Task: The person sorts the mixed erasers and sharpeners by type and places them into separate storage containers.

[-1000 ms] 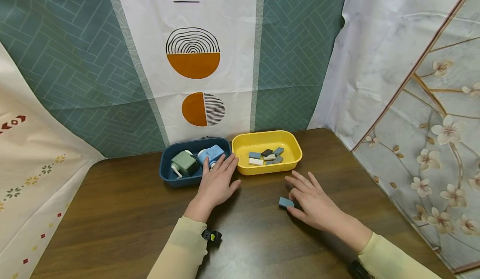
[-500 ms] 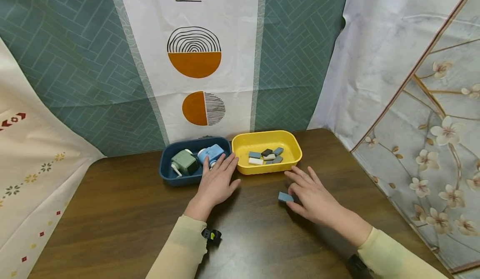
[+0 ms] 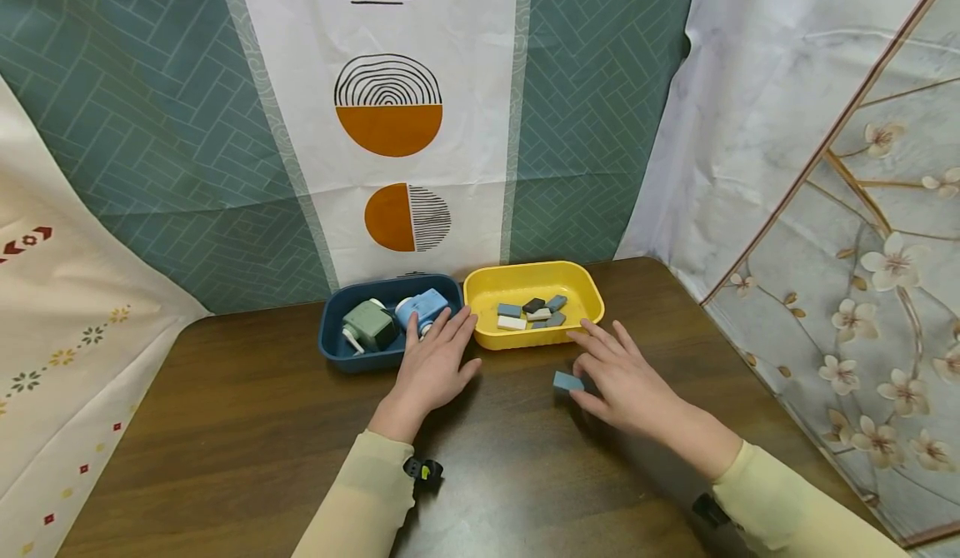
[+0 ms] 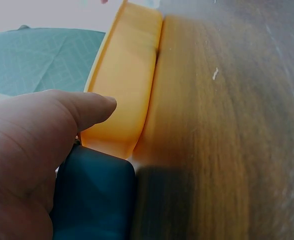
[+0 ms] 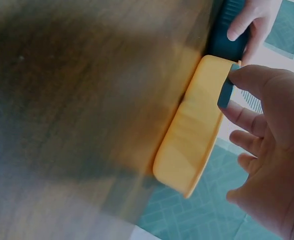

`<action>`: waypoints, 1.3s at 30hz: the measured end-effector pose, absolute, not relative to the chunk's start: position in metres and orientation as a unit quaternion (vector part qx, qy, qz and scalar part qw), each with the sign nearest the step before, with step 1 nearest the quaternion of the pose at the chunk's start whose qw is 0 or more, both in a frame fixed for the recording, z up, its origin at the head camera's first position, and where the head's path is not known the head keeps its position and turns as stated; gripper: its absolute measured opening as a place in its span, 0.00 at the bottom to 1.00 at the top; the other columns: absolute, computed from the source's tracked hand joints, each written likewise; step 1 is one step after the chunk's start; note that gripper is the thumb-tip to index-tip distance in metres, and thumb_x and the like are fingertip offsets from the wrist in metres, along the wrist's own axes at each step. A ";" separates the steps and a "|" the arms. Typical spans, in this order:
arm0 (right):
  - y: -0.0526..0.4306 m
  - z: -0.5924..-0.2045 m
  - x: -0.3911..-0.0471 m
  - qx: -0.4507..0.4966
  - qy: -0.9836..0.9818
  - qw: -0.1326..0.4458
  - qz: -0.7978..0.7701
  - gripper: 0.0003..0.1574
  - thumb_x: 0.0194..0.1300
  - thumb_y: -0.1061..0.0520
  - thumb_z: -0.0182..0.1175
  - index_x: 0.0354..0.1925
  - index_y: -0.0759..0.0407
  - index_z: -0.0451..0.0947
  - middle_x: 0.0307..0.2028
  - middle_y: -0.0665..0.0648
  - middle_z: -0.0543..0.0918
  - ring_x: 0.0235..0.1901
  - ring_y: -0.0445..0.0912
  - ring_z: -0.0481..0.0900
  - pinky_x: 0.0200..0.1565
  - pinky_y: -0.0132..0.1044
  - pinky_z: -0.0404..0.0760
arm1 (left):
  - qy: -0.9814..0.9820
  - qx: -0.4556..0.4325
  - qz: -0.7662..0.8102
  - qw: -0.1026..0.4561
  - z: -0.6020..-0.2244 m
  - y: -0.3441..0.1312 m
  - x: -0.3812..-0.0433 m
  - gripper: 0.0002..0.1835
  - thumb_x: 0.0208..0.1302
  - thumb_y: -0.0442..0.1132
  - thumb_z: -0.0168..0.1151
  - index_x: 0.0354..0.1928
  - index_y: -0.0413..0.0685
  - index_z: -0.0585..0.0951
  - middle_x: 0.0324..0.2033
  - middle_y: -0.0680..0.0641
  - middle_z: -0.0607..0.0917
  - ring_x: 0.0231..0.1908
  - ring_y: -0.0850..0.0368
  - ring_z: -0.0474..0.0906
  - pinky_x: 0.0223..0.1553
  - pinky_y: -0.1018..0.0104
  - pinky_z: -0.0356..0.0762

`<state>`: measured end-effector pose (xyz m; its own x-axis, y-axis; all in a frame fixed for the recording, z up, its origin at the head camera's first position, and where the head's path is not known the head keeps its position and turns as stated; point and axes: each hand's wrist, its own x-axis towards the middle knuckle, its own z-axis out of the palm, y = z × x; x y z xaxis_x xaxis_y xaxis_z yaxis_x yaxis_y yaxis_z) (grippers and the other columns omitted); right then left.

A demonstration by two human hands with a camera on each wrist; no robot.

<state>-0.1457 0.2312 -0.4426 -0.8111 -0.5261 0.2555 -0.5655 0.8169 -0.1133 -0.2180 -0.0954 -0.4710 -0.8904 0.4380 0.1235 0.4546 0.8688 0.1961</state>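
Note:
Between thumb and index finger, my right hand [image 3: 633, 391] pinches a small blue-grey rectangular block [image 3: 568, 381]. In the right wrist view the block [image 5: 226, 94] appears held off the table, and the other fingers are spread. The yellow tray [image 3: 525, 340] stands just beyond that hand, with several small flat blocks [image 3: 534, 311] in blue, grey, white and black. My left hand [image 3: 433, 371] lies over the front right edge of the navy tray [image 3: 362, 366], fingers extended and holding nothing. Its thumb points toward the yellow tray in the left wrist view.
Inside the navy tray lie a boxy green item [image 3: 369, 325] with white parts and a light blue one [image 3: 424, 306], partly covered by my left fingers. Both trays stand side by side at the back of the brown wooden table [image 3: 247, 433], against a patterned cloth [image 3: 592, 108].
My right hand has moved forward and slightly left with the blue-grey block, closer to the yellow tray. The left hand stays where it was.

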 end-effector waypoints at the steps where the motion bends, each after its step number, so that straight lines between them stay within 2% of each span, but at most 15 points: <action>1: 0.231 -0.442 -0.146 0.288 -0.947 0.108 0.093 0.16 0.67 0.47 0.80 0.41 0.51 0.83 0.75 0.64 0.77 0.82 0.63 0.61 0.79 0.75 0.52 | -0.965 -0.232 -0.112 0.039 -0.471 -0.096 -0.218 0.43 0.79 0.58 0.68 0.88 0.55 0.64 0.87 0.52 0.58 0.86 0.44 0.51 0.81 0.26 0.27; 8: 0.229 -0.436 -0.152 0.297 -0.942 0.122 0.096 0.16 0.67 0.49 0.80 0.41 0.55 0.83 0.76 0.65 0.76 0.83 0.64 0.61 0.79 0.74 0.52 | -0.966 -0.232 -0.111 0.040 -0.471 -0.096 -0.217 0.43 0.79 0.58 0.67 0.88 0.57 0.64 0.87 0.53 0.58 0.86 0.45 0.52 0.81 0.28 0.26; 18: 0.227 -0.425 -0.161 0.297 -0.942 0.122 0.096 0.15 0.68 0.49 0.79 0.41 0.53 0.83 0.77 0.63 0.75 0.83 0.63 0.59 0.79 0.74 0.50 | -0.965 -0.233 -0.109 0.041 -0.470 -0.095 -0.217 0.43 0.79 0.59 0.67 0.88 0.56 0.64 0.87 0.53 0.59 0.86 0.44 0.52 0.81 0.27 0.27; 27: 0.222 -0.420 -0.171 0.310 -0.933 0.151 0.099 0.14 0.68 0.52 0.79 0.40 0.54 0.82 0.76 0.65 0.76 0.82 0.64 0.61 0.78 0.75 0.52 | -0.966 -0.232 -0.105 0.043 -0.470 -0.095 -0.217 0.43 0.79 0.59 0.67 0.88 0.57 0.63 0.87 0.54 0.58 0.86 0.45 0.52 0.81 0.27 0.27; 39: 0.214 -0.414 -0.190 0.300 -0.938 0.137 0.106 0.15 0.70 0.51 0.77 0.43 0.56 0.83 0.77 0.65 0.75 0.83 0.65 0.58 0.79 0.75 0.49 | -0.967 -0.233 -0.098 0.046 -0.473 -0.095 -0.218 0.42 0.80 0.59 0.66 0.88 0.56 0.63 0.87 0.54 0.58 0.86 0.45 0.51 0.81 0.27 0.28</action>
<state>-0.1903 0.2144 -0.4137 -0.7826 -0.5332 0.3212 -0.5914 0.7979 -0.1165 -0.2182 -0.0946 -0.4725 -0.8875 0.4409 0.1338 0.4587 0.8726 0.1677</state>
